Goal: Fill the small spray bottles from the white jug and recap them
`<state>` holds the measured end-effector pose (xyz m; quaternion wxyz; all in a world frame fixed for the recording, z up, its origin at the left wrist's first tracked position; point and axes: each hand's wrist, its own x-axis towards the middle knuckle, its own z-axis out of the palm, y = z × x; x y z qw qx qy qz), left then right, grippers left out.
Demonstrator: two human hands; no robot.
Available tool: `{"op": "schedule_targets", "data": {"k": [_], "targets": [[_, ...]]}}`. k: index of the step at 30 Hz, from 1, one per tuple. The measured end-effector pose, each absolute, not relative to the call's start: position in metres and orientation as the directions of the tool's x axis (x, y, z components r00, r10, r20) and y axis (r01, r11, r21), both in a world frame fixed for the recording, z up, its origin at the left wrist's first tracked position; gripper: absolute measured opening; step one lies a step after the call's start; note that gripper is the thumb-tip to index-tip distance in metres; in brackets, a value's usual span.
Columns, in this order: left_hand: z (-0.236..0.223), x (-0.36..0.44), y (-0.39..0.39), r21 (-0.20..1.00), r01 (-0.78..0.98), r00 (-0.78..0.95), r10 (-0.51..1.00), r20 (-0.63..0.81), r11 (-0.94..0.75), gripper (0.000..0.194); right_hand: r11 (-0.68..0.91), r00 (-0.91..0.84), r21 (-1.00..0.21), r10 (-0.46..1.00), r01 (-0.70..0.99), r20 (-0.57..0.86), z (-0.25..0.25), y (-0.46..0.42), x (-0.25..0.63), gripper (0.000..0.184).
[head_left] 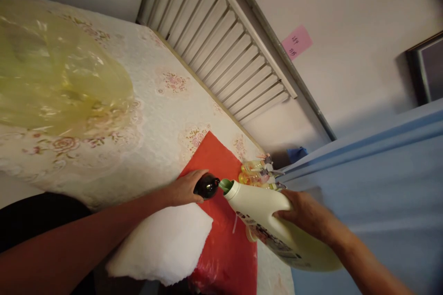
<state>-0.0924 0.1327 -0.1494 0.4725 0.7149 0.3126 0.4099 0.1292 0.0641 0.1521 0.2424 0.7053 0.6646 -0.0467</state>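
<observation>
My left hand (188,188) is wrapped round a small dark bottle (206,186), its neck facing right. In my right hand (304,214) is a large pale jug (261,203) with a printed label, tipped to the left. The jug's green spout (225,186) meets the mouth of the dark bottle; whether liquid is flowing I cannot make out. Beneath both lies a red sheet (228,239). Several small clear bottles with yellowish liquid (255,173) stand just behind the jug's neck.
A floral tablecloth (155,115) covers the table. White fluffy wadding (166,244) lies near my left forearm, and a yellow plastic bag (62,69) at the far left. A radiator (221,41) runs along the wall; a blue curtain (380,179) hangs at right.
</observation>
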Motion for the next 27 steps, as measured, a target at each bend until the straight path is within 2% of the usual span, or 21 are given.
{"op": "schedule_targets", "data": {"k": [27], "targets": [[-0.1505, -0.0920, 0.1324, 0.945, 0.054, 0.454, 0.851, 0.264, -0.323, 0.085, 0.011, 0.103, 0.277, 0.915, 0.961, -0.391, 0.1522, 0.0640, 0.1291, 0.022]]}}
